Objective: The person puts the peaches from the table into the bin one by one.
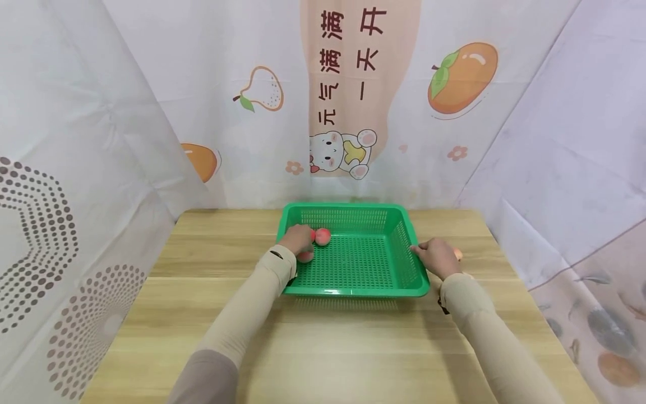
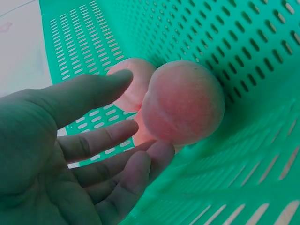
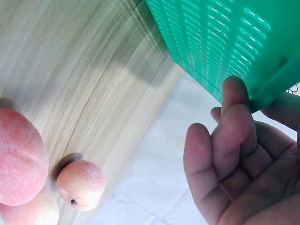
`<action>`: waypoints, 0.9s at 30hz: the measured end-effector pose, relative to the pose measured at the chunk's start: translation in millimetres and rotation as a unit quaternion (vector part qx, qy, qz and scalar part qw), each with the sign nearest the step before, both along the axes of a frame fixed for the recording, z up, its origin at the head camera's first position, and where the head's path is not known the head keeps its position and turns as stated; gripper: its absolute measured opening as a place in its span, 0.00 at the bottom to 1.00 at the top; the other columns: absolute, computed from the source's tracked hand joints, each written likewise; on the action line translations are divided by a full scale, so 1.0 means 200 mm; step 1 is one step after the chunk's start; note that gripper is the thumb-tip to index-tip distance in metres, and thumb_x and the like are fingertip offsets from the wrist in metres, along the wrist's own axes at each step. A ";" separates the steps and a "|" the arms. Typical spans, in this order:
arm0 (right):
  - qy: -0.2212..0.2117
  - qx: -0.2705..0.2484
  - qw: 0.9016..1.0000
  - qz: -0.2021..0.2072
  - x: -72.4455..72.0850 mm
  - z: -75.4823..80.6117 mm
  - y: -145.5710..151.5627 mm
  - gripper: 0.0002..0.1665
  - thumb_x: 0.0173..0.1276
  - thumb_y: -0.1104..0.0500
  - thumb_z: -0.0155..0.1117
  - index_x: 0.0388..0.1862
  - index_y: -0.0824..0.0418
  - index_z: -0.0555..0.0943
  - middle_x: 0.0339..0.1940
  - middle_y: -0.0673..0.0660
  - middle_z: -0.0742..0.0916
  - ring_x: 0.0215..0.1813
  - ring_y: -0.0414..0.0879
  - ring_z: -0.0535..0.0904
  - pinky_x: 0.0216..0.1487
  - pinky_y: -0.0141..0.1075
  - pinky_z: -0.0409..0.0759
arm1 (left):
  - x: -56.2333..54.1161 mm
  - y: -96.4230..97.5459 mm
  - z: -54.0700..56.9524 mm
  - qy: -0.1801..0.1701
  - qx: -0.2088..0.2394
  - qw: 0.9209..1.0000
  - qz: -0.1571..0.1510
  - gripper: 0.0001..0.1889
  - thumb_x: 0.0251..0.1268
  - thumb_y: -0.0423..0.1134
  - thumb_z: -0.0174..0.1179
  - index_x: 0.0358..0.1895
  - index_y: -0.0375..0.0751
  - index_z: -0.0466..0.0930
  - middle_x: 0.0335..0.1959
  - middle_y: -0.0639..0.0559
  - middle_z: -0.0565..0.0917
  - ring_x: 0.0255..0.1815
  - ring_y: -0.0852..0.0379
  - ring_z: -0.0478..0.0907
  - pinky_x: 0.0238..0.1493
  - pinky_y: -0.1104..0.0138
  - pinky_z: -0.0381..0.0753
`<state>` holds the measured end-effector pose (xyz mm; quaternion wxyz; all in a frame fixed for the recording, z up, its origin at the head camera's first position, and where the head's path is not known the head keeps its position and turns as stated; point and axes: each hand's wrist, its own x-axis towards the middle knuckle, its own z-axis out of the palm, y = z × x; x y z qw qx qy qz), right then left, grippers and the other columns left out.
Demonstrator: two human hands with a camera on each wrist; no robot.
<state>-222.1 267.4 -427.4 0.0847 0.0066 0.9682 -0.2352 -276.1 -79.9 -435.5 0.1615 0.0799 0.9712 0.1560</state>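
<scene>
A green plastic basket [image 1: 353, 292] with slotted walls sits toward the back of the wooden table. Inside its left end, my left hand [image 1: 299, 240] reaches down among pinkish-red peaches [image 1: 323, 237]. The left wrist view shows that hand [image 2: 89, 150] with its thumb and fingers spread loosely, fingertips right at the lower side of the nearest peach [image 2: 183, 103]. Another peach [image 2: 133, 84] lies behind it, partly hidden. On the other side, my right hand [image 1: 438, 257] grips the basket's right rim, thumb on one side and fingers on the other, as the right wrist view also shows.
Outside the basket, to the right of my right hand, several peaches [image 3: 81, 185] rest on the table [image 3: 93, 84]; the head view mostly hides them behind that hand. Printed curtains [image 1: 272, 140] hang close around the table's back and sides.
</scene>
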 end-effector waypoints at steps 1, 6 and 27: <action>-0.001 0.000 1.000 0.001 0.01 -0.01 0.00 0.25 0.75 0.49 0.54 0.53 0.68 0.84 0.29 0.58 0.89 0.33 0.50 0.80 0.45 0.51 0.64 | 0.01 -0.01 0.00 0.002 0.006 1.000 0.006 0.10 0.55 0.27 0.62 0.23 0.42 0.73 0.28 0.48 0.74 0.27 0.54 0.62 0.27 0.67 0.63; -0.002 -0.002 1.000 -0.001 0.02 -0.03 -0.02 0.26 0.75 0.48 0.54 0.54 0.69 0.83 0.34 0.61 0.90 0.37 0.53 0.83 0.45 0.50 0.68 | 0.04 -0.03 0.03 0.011 0.025 1.000 0.008 0.03 0.61 0.32 0.63 0.30 0.39 0.80 0.33 0.46 0.79 0.29 0.55 0.64 0.31 0.66 0.67; 0.009 0.007 1.000 0.010 0.02 0.01 -0.02 0.25 0.75 0.51 0.53 0.53 0.70 0.83 0.46 0.68 0.88 0.44 0.59 0.84 0.44 0.50 0.70 | 0.05 -0.07 0.22 0.023 0.057 0.998 -0.011 0.08 0.64 0.39 0.61 0.34 0.38 0.77 0.31 0.49 0.78 0.33 0.55 0.73 0.38 0.65 0.74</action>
